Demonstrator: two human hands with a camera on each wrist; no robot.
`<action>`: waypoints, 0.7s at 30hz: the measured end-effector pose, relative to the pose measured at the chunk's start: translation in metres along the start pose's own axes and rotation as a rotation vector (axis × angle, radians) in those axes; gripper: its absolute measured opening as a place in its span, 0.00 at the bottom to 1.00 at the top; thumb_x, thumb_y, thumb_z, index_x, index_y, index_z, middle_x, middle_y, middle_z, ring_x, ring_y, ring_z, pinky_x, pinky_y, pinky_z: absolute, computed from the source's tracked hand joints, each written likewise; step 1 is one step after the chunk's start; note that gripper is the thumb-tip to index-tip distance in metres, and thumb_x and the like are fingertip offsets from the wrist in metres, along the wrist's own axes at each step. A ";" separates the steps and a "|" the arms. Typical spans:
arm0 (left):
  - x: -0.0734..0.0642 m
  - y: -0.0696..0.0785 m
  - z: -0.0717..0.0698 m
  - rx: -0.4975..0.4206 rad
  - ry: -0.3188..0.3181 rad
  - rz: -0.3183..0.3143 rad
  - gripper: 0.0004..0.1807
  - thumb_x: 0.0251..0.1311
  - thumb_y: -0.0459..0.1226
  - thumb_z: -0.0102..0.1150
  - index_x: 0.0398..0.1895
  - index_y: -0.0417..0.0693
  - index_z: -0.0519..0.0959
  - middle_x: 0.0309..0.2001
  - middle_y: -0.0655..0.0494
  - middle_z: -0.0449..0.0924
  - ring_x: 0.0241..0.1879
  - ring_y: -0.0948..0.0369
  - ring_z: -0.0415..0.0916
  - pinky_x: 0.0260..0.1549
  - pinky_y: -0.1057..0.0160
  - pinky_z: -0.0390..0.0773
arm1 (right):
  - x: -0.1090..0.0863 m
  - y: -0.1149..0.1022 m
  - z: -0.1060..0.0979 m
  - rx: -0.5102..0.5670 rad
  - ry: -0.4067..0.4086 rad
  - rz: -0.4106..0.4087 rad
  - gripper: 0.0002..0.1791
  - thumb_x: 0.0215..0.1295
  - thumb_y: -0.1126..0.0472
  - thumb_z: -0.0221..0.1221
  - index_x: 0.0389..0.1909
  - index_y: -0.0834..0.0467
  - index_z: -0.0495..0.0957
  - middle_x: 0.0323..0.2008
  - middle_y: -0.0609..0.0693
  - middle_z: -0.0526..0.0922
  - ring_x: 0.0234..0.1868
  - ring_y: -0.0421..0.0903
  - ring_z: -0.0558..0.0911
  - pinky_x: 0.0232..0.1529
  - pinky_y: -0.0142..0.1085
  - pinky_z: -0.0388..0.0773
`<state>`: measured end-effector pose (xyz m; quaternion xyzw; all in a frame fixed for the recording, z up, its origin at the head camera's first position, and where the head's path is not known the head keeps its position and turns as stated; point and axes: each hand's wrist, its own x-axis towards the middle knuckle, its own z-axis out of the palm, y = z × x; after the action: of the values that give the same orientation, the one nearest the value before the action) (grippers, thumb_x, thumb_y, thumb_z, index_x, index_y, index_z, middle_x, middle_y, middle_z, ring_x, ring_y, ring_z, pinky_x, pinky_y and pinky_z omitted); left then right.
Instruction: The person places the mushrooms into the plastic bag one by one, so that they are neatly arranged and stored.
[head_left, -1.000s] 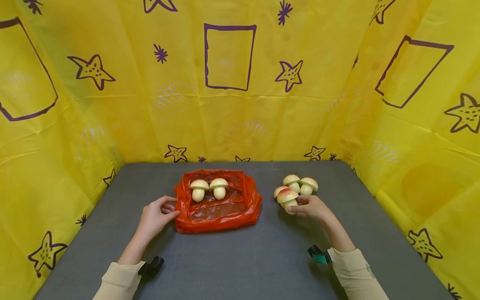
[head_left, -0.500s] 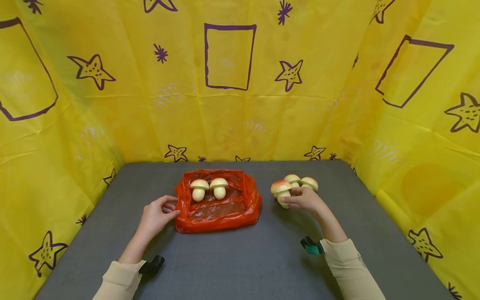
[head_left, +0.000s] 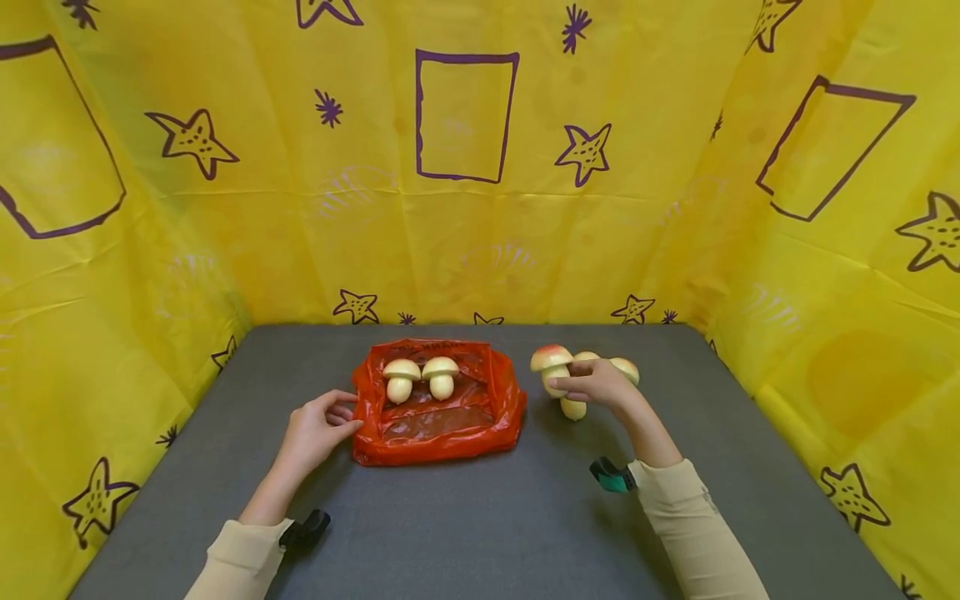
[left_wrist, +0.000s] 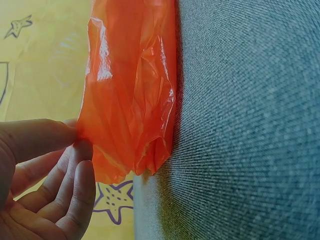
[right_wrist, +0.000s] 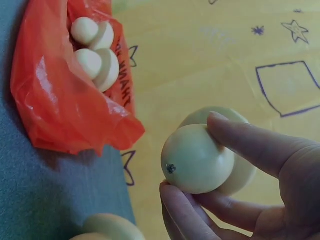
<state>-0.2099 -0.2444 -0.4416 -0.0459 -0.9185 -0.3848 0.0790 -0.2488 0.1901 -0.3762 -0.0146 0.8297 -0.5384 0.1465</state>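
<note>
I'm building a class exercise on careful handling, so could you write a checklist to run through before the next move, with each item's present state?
1. Right hand grips the held mushroom securely: ok, thumb and fingers are round its stem.
2. Left hand steadies the red bag: ok, it pinches the edge.
3. Bag mouth open: ok, the inside shows from above.
4. Space inside: ok, two mushrooms sit toward the far side, with bare bag nearer the person.
5. Held mushroom over the bag: not ok, it is to the bag's right.
6. Loose mushrooms apart from each other: cannot tell, the right hand partly hides them.
</note>
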 end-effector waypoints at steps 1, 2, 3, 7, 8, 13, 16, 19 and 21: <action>0.000 0.000 0.000 0.000 -0.001 0.001 0.19 0.52 0.36 0.69 0.48 0.42 0.79 0.33 0.50 0.82 0.30 0.61 0.79 0.29 0.70 0.76 | 0.001 -0.001 0.001 0.003 0.003 0.003 0.32 0.60 0.54 0.64 0.58 0.72 0.69 0.54 0.63 0.76 0.47 0.45 0.82 0.52 0.39 0.77; 0.000 0.000 0.000 0.000 0.000 0.002 0.19 0.52 0.36 0.69 0.48 0.42 0.79 0.33 0.51 0.82 0.30 0.61 0.79 0.29 0.70 0.76 | 0.002 -0.003 0.001 0.008 0.004 0.006 0.32 0.60 0.54 0.64 0.57 0.72 0.69 0.54 0.64 0.76 0.47 0.47 0.82 0.52 0.40 0.77; 0.000 -0.001 0.001 0.000 0.000 0.003 0.19 0.52 0.36 0.69 0.47 0.42 0.79 0.33 0.51 0.82 0.30 0.61 0.79 0.29 0.70 0.76 | 0.002 -0.004 0.002 0.011 0.005 0.010 0.32 0.60 0.54 0.64 0.58 0.73 0.68 0.55 0.65 0.75 0.48 0.49 0.82 0.53 0.41 0.77; 0.000 -0.001 0.001 0.000 0.007 0.009 0.19 0.51 0.36 0.69 0.47 0.41 0.79 0.33 0.51 0.82 0.30 0.61 0.79 0.29 0.70 0.76 | 0.005 -0.011 0.005 0.016 -0.007 0.026 0.39 0.60 0.55 0.63 0.63 0.75 0.61 0.62 0.70 0.68 0.54 0.56 0.80 0.55 0.44 0.74; 0.000 -0.001 0.001 -0.001 0.010 0.011 0.19 0.51 0.36 0.69 0.47 0.41 0.79 0.33 0.50 0.82 0.30 0.61 0.79 0.29 0.70 0.76 | 0.006 -0.013 0.005 0.017 -0.011 0.031 0.41 0.60 0.54 0.63 0.65 0.75 0.58 0.63 0.71 0.66 0.55 0.57 0.79 0.56 0.45 0.74; 0.000 -0.003 0.003 0.005 0.026 0.022 0.19 0.50 0.35 0.70 0.47 0.42 0.79 0.32 0.50 0.83 0.29 0.61 0.79 0.29 0.70 0.77 | 0.011 -0.020 0.008 -0.007 -0.032 0.039 0.42 0.60 0.51 0.63 0.66 0.72 0.59 0.63 0.69 0.67 0.55 0.57 0.79 0.57 0.47 0.72; 0.000 -0.005 0.004 0.015 0.036 0.028 0.19 0.50 0.35 0.70 0.46 0.43 0.80 0.32 0.51 0.83 0.29 0.62 0.80 0.29 0.70 0.77 | 0.014 -0.024 0.010 -0.047 -0.041 0.020 0.40 0.59 0.49 0.63 0.64 0.71 0.63 0.61 0.68 0.71 0.55 0.56 0.79 0.57 0.47 0.73; 0.000 -0.006 0.005 0.016 0.041 0.029 0.18 0.50 0.35 0.70 0.46 0.43 0.80 0.32 0.51 0.83 0.29 0.62 0.80 0.29 0.69 0.77 | 0.018 -0.028 0.013 -0.063 -0.050 0.010 0.39 0.59 0.49 0.63 0.63 0.71 0.65 0.60 0.66 0.72 0.55 0.56 0.79 0.55 0.45 0.74; 0.000 -0.006 0.005 0.013 0.040 0.029 0.18 0.50 0.35 0.70 0.46 0.43 0.80 0.32 0.51 0.83 0.29 0.61 0.80 0.29 0.69 0.77 | 0.020 -0.030 0.016 -0.056 -0.048 0.016 0.38 0.59 0.49 0.64 0.62 0.70 0.66 0.60 0.66 0.72 0.54 0.56 0.80 0.54 0.43 0.76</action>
<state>-0.2108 -0.2449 -0.4489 -0.0512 -0.9185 -0.3782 0.1031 -0.2683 0.1597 -0.3597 -0.0248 0.8409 -0.5131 0.1701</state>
